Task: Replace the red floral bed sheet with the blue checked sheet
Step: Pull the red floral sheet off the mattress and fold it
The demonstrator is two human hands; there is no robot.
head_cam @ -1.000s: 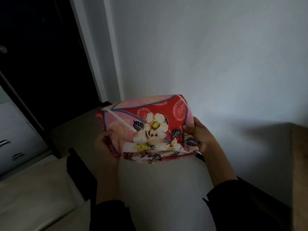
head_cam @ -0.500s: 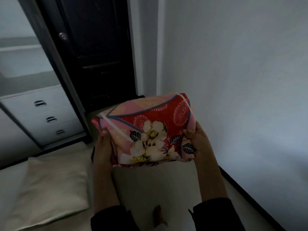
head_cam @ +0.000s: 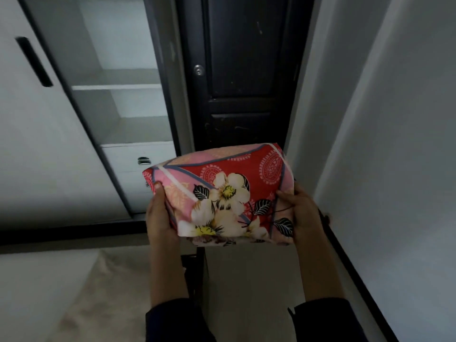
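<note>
Red floral sheet (head_cam: 222, 191) between curled fingers (head_cam: 158, 193)

On my feed the folded sheet (head_cam: 222, 193) is red, with pink panels edged by slate-blue and white bands. I see pale paisley medallions on the red part. Big cream flowers with yellow centres and black, white-veined leaves run across the front. The sleeves (head_cam: 172, 322) below it are plain black. The door (head_cam: 246, 70) behind is near black, with a small silvery lock (head_cam: 199, 69). The wardrobe (head_cam: 118, 87) reads white to pale grey, framed in dark trim. Its sliding panel carries a black handle (head_cam: 33, 61), and the drawer pull (head_cam: 143, 160) is shiny metal. The wall (head_cam: 394, 144) is plain greyish white above a black skirting (head_cam: 357, 280). The bedding (head_cam: 111, 292) is cream.
</note>
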